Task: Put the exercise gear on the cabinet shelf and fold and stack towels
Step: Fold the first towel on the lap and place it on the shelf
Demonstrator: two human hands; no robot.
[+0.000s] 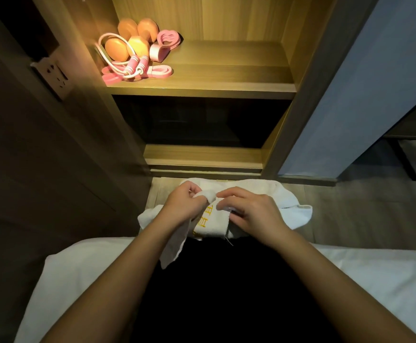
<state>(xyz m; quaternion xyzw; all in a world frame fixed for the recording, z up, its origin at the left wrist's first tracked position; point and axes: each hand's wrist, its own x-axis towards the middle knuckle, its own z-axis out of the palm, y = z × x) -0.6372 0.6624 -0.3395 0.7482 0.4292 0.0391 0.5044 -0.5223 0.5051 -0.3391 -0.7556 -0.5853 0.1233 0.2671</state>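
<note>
A white towel (210,225) with yellow embroidered characters lies bunched over my lap. My left hand (183,203) grips a fold of it, and my right hand (246,210) pinches the cloth just beside it. More white towel (283,196) lies under and behind them. On the lit cabinet shelf (226,78) sit orange dumbbells (127,43), a pink skipping rope (134,66) and pink resistance bands (163,44), all at the shelf's left end.
A dark lower compartment (197,122) opens beneath the lit shelf. White bedding (375,280) spreads on both sides of my dark lap. A wall socket (53,78) is on the left panel. A light panel (350,95) and dark furniture legs (415,164) stand right.
</note>
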